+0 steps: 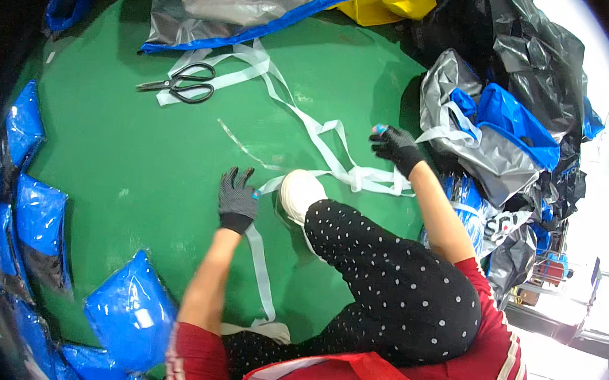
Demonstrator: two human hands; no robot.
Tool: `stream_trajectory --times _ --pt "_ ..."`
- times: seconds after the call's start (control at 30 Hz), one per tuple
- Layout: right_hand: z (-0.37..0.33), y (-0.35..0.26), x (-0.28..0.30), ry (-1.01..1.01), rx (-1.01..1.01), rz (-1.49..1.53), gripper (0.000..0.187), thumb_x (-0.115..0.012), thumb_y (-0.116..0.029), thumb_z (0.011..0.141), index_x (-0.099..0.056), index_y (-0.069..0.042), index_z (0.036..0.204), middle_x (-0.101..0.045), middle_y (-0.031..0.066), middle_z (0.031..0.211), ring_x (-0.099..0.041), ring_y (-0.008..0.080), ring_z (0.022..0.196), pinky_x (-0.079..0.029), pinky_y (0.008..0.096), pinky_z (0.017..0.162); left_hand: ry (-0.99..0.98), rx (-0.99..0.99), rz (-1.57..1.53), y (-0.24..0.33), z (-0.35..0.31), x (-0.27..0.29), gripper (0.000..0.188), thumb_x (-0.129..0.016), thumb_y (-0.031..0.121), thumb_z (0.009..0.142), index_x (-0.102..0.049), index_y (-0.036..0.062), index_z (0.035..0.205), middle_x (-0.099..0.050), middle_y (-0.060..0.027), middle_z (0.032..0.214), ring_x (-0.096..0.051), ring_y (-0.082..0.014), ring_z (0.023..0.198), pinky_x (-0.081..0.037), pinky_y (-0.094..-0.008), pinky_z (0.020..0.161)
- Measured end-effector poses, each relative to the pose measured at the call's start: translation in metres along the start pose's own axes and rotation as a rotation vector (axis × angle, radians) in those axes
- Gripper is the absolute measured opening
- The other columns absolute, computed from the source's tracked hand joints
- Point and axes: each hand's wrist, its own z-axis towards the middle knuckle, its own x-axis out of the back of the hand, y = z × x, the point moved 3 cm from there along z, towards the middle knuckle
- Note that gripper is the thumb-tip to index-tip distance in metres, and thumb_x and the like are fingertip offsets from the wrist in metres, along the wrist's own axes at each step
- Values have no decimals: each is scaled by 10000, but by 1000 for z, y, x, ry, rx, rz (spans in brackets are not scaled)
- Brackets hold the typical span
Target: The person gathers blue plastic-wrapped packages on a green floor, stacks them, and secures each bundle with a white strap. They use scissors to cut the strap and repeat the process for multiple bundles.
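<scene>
My left hand (237, 200), in a dark grey glove, is over the green floor. A long white strap (259, 270) runs past its thumb, which presses on it, and the strap's lower part trails toward my rear shoe. Its other fingers point away from me, slightly bent. My right hand (399, 149), gloved alike, is farther off to the right with fingers curled. A small blue and pink spot (378, 130) shows at its fingertips; I cannot make out what it is. More white strap (368, 180) lies loosely looped between my white shoe (302, 194) and the right hand.
Black-handled scissors (182, 86) lie far left, near a grey sheet (241, 8) edged in blue. Blue plastic-wrapped packages (133, 309) line the left side. To the right are a grey and blue bag (497, 135) and a black plastic heap (537, 58). A thin clear strip (241, 142) lies mid-floor.
</scene>
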Motion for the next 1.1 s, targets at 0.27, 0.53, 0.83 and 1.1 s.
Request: stream_trajectory --times 0.27,0.53,0.83,1.1 --pt "-15 63 -106 -515 302 -631 540 -669 -391 755 -533 -88 1180 -605 134 1086 -571 240 1011 -426 343 884 -226 447 -1490 -39 -23 98 152 -445 208 904 -474 85 820 -434 -5 558 -428 -100 467 -408 -261 436" --pt "10 50 -102 -610 346 -1720 427 -572 -379 716 -619 -126 1056 -636 156 972 -608 317 881 -472 386 785 619 492 -1969 -100 -75 231 177 -519 133 890 -533 43 1041 -579 -78 898 -572 -175 804 -494 -291 758" --pt "105 -61 -253 -924 322 -1793 295 -661 -322 696 -674 -129 918 -667 73 834 -580 192 692 -460 366 625 908 545 75 -199 -221 536 452 -457 163 899 -361 35 1322 -470 -126 1264 -470 -239 1114 -350 -343 955" --pt "-96 -202 -611 -1564 1162 -849 192 -628 -162 751 -608 -49 905 -606 97 754 -558 199 645 -468 358 620 728 1149 298 -85 -471 505 544 -525 194 861 -315 58 1343 -486 -136 1237 -509 -279 1056 -399 -367 900"
